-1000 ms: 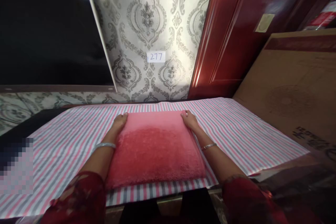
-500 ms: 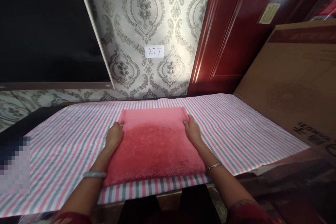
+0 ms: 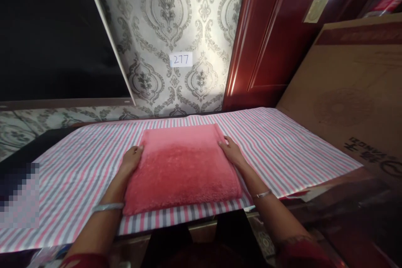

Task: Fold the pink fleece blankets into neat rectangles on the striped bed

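Observation:
A pink plush cloth point(image 3: 182, 167), roughly square and thick, lies flat in front of me like a folded blanket or cushion cover. Its far strip looks paler than the fluffy middle. My left hand point(image 3: 132, 158) is at its left edge, thumb tip against the pile and fingers curled beside it. At the opposite edge, my right hand point(image 3: 231, 151) has its thumb on top and its other fingers bent along the side. The fingertips under both edges are hidden. Beneath the cloth spreads a striped tablecloth point(image 3: 276, 150) in pink, grey and white.
A large dark screen point(image 3: 59, 42) stands at the back left. Behind the table are patterned wallpaper point(image 3: 166, 8), a paper label point(image 3: 181, 59) reading 277 and a dark red door frame point(image 3: 266, 42). A big cardboard box point(image 3: 348, 88) borders the right side.
The camera view has shifted slightly. The plush cloth lies smoother at its far right corner, and both hands' grips look looser, still at the same side edges.

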A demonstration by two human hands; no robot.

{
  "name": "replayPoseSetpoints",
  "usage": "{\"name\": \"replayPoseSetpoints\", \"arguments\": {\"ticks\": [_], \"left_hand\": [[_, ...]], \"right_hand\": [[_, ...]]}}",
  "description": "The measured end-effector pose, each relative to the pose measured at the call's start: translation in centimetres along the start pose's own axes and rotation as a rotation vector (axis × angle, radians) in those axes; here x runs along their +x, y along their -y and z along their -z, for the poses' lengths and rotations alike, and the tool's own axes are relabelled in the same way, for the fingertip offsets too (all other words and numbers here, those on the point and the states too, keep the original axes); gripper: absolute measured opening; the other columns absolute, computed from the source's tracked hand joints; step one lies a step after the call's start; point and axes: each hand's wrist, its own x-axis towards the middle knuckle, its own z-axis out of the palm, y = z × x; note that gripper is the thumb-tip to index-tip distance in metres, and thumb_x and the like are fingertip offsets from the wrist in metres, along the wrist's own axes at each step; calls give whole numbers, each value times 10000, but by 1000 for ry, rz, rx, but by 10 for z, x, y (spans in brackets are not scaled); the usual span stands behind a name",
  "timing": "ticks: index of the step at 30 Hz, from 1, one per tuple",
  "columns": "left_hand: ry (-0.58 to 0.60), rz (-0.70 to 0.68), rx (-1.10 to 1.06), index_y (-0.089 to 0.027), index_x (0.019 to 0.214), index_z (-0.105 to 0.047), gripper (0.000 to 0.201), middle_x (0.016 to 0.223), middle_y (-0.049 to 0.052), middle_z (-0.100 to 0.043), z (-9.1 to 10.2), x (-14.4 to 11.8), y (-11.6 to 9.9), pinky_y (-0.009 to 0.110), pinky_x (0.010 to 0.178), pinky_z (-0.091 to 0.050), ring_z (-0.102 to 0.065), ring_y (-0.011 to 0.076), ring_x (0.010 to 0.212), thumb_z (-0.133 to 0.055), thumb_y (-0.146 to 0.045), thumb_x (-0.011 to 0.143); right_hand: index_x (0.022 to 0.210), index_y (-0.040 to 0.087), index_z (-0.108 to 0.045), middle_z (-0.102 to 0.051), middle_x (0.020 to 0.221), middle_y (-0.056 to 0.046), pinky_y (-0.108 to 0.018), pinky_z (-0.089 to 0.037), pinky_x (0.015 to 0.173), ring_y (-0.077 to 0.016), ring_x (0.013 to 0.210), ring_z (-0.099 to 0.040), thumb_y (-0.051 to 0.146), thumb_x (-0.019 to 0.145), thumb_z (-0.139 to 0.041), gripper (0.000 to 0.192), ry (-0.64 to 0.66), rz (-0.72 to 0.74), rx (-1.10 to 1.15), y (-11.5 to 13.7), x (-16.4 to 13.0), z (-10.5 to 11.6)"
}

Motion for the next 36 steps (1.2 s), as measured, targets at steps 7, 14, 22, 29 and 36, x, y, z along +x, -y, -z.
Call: {"name": "replayPoseSetpoints", "arguments": {"ticks": [7,14,22,29,36], "left_hand": [[76,54,-282,-153,1071,-679,540,993,131,-755,19,-69,39,360,770,-578,-711,296,953,-586,-585,762],[-138,-12,7,-152,1127,-629,519,999,144,-739,-2,-114,32,386,793,-526,-693,315,942,-412,-539,860],[-158,-12,145,-200,1049,-615,328,855,119,-723,-5,-104,46,335,693,-439,-677,290,779,-353,-359,931],[-188,-42,-9,-205,970,-609,368,896,118,-724,-1,-115,47,346,744,-474,-677,288,839,-343,-447,895],[-222,-60,-35,-103,1371,-442,780,1231,199,-644,-7,-146,47,425,848,-520,-658,346,1044,-380,-654,822]], "right_hand": [[1508,181,-347,-743,953,-92,-384,-582,714,-273,838,-724,634,848,-577,832,273,-10,331,-15,-77,31],[1491,181,-403,-500,1481,-157,-477,-459,1051,-333,1329,-511,576,920,-489,700,-173,274,-58,-13,-121,0],[1309,211,-568,-657,1288,-116,-387,-533,896,-294,1150,-639,508,966,-405,483,-191,239,-96,-29,-110,8],[1320,197,-556,-658,1289,-118,-384,-533,909,-290,1128,-649,541,949,-431,521,-162,237,-61,-28,-114,12],[1480,193,-406,-530,1445,-142,-468,-447,1064,-305,1319,-510,546,967,-478,628,-194,390,-113,-38,-145,6]]}}
